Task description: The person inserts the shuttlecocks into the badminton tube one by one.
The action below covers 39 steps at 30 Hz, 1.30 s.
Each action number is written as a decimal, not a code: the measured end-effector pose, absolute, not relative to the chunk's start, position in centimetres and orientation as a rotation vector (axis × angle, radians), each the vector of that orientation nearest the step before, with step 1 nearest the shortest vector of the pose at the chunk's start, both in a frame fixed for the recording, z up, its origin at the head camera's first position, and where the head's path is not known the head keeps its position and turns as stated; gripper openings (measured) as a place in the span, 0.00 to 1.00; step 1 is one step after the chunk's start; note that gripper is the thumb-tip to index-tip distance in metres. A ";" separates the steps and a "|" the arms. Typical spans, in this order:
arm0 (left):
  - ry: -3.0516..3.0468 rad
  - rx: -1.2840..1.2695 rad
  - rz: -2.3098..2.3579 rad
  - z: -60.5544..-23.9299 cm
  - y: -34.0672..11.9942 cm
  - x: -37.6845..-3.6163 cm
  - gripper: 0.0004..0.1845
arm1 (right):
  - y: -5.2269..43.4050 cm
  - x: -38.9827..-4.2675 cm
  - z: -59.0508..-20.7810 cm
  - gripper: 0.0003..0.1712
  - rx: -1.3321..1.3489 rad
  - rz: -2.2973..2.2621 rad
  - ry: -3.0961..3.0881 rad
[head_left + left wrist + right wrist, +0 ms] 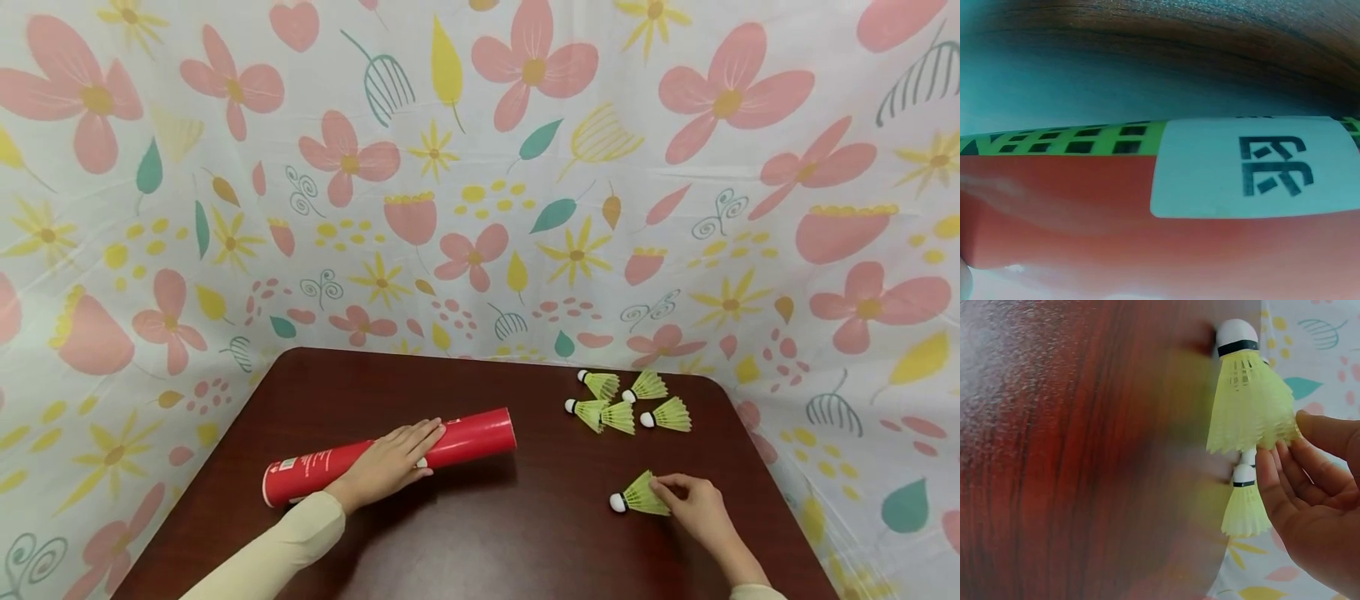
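A long red tube (472,437) lies on its side on the dark wooden table (480,542). My left hand (427,450) rests flat on top of its middle, fingers stretched across it. The left wrist view is filled by the tube (1085,206) and its white label (1254,169). A yellow-green shuttlecock (637,495) with a white cork lies near the table's right front. My right hand (663,492) pinches its skirt rim. In the right wrist view the shuttlecock (1250,400) has its cork pointing up, with my right hand (1285,440) at its skirt, thumb and fingertips on it.
Several more yellow-green shuttlecocks (622,404) lie in a cluster at the table's far right; one shuttlecock (1245,506) shows in the right wrist view. A floral cloth (480,167) surrounds the table on all sides.
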State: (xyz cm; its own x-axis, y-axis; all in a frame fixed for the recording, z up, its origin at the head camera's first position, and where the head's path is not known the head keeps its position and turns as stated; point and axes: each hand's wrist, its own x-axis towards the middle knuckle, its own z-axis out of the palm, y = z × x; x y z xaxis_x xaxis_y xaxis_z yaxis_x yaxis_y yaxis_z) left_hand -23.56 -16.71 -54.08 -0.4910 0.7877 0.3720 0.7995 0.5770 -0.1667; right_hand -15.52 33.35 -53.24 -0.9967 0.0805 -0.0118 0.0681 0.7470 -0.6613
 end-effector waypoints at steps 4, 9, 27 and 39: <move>-2.398 -1.284 -0.060 -54.1 -16.7 -23.5 0.40 | 33.5 -15.2 -52.9 0.14 -0.090 1.092 -2.923; -2.381 -1.283 -0.059 -53.8 -16.7 -23.5 0.41 | 33.8 -15.2 -52.8 0.09 -0.016 1.043 -2.922; -2.453 -1.263 -0.011 -53.4 -16.7 -23.5 0.44 | 33.2 -16.0 -52.9 0.06 0.151 0.914 -2.660; -2.462 -1.271 -0.022 -53.4 -16.6 -23.4 0.42 | 30.5 -17.0 -53.0 0.07 0.103 1.007 -2.521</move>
State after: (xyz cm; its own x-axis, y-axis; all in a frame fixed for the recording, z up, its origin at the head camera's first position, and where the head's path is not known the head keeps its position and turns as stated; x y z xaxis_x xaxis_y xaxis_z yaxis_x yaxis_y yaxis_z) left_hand -23.43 -16.57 -53.44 -0.5255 0.7845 0.3292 0.7904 0.5933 -0.1523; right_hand -17.01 30.48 -53.03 -0.9081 0.0856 0.4099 -0.2203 0.7347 -0.6416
